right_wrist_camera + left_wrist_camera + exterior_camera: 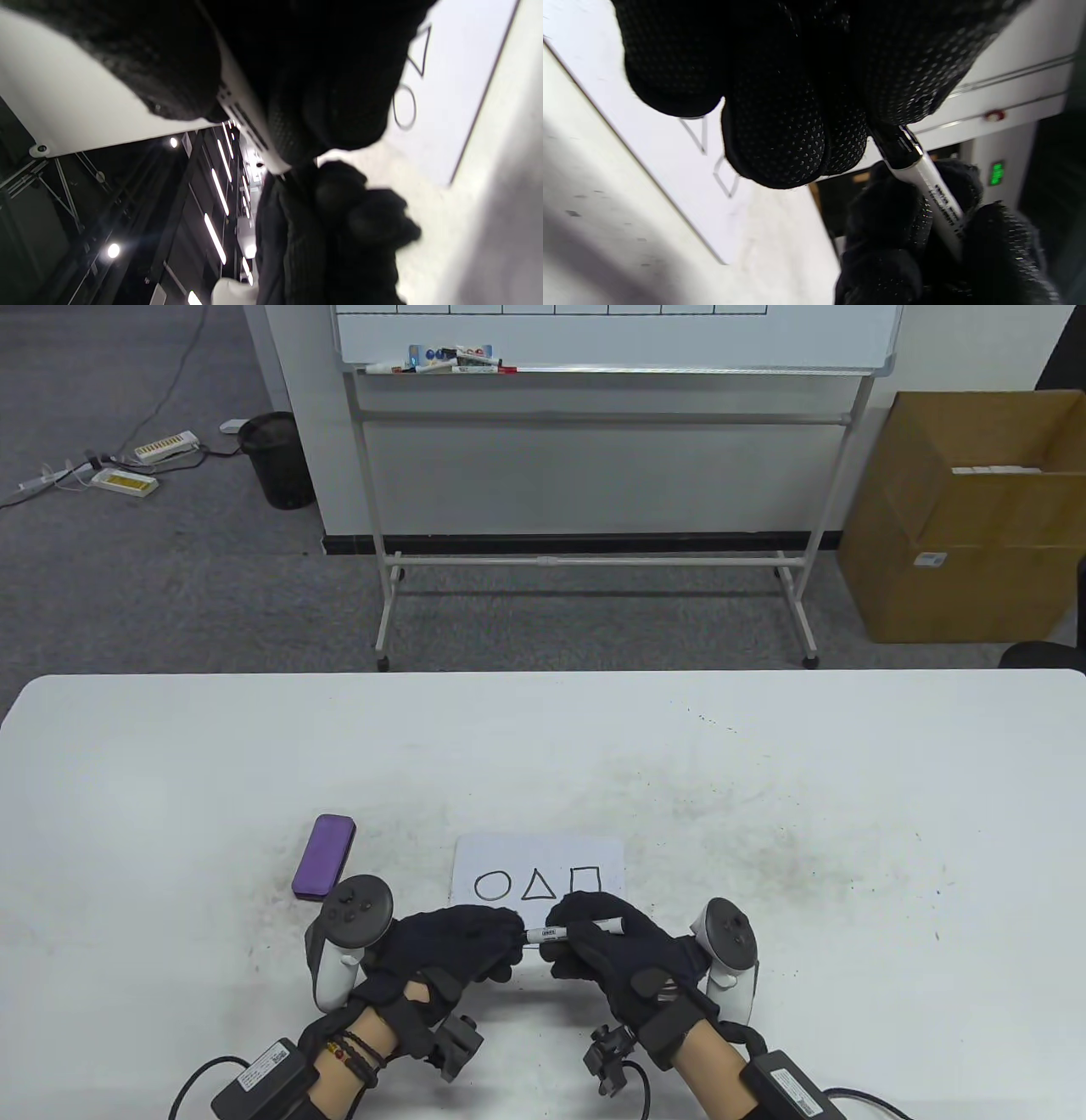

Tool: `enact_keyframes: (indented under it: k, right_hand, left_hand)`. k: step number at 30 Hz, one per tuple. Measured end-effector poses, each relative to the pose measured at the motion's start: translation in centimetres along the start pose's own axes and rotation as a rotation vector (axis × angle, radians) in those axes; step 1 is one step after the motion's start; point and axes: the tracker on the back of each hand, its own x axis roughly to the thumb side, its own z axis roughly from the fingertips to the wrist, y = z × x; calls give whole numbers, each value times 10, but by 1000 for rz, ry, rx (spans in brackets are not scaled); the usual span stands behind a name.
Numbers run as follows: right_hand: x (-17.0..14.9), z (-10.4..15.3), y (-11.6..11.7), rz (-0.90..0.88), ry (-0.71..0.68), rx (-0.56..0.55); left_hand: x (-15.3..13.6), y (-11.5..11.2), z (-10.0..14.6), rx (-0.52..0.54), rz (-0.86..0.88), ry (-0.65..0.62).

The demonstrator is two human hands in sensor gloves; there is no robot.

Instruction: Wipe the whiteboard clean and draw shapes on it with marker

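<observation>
A small whiteboard [543,857] lies flat on the table near the front edge, with a circle, a triangle and a square drawn on it in black. Just in front of it both hands hold a white marker [551,934] level between them. My left hand [475,937] grips the marker's left end, where a dark cap [897,146] shows at its fingers. My right hand [594,937] curls round the barrel [250,123] and the right end. The drawn shapes [407,84] show beside the fingers in both wrist views.
A purple eraser [322,854] lies on the table left of the small whiteboard. Beyond the table stand a large whiteboard on a wheeled frame [594,560], a cardboard box [967,517] at the right and a black bin [276,458] at the left.
</observation>
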Motion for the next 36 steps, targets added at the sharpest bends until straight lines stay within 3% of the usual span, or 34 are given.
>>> enact_keyframes:
  k: [5, 13, 17, 21, 26, 29, 33, 36]
  right_hand:
    - [8, 1, 5, 13, -41, 4]
    - [14, 2, 5, -28, -76, 9]
    - [8, 3, 4, -3, -102, -84]
    - [21, 5, 4, 134, -196, -136]
    - [61, 15, -9, 429, -371, -322]
    - [82, 17, -23, 667, -437, -457]
    - [93, 7, -46, 1058, -421, -572]
    - [84, -12, -64, 1337, -266, -586]
  left_hand:
    - [13, 1, 4, -9, -13, -112]
    - [10, -2, 0, -59, 43, -108]
    - [5, -3, 1, -24, 10, -98]
    - [7, -6, 2, -34, -62, -119]
    - [26, 0, 13, 62, -346, -199]
    - [37, 6, 19, 63, -473, -223]
    - [41, 14, 30, 81, -688, -261]
    - [40, 17, 40, 72, -790, -258]
